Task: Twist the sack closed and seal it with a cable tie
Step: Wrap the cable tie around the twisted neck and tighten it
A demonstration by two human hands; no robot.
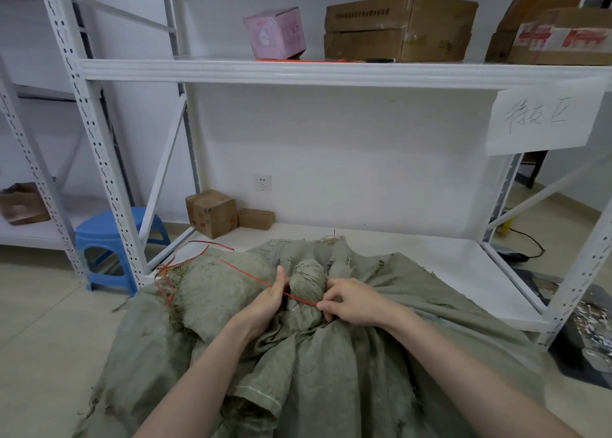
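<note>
the sack (331, 371) lies slumped on the floor just in front of the white rack (331, 73), its twisted neck (306, 280) standing up. the weave looks soft, limp and rough, so we judge the neck is where to grip hard. the red cable tie (246, 273) looks thin and springy. our right hand (351, 303) pinches its near end. our left hand (268, 297) wraps the neck, thumb up, fingers hidden behind it. we cannot tell whether the tie loops fully round.

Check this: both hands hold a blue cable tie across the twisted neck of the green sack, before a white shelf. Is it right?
The colour is wrong: the cable tie is red, not blue. The head view shows the left hand and right hand holding it across the twisted neck of the green sack, before a white shelf.
</note>
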